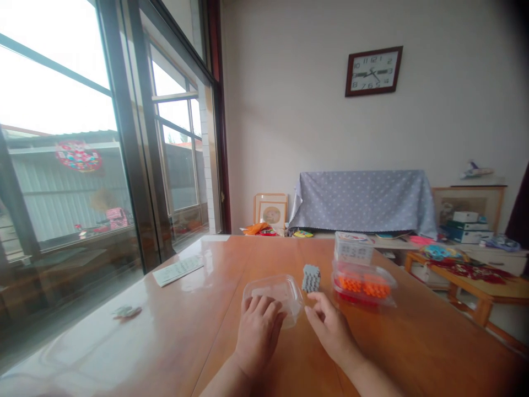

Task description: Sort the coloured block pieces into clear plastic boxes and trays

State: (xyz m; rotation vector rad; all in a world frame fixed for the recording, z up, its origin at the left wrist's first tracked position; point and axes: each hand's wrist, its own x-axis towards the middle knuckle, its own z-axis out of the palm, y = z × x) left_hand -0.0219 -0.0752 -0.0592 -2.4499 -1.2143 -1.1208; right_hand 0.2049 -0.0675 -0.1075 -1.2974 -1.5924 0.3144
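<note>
In the middle of the wooden table lies a clear plastic container, which looks shallow and has rounded corners. My left hand is over its near side, fingers bent down on the rim; the fingertips are partly hidden. Just right of the container, my right hand has its thumb and index finger apart, with nothing visible between them. Beyond that hand stands a stack of small grey pieces with bumpy edges, untouched.
Right of the grey stack is a clear box of orange pieces, with a lidded clear box behind it. A printed sheet and a small crumpled item lie on the left. Windows line the left side.
</note>
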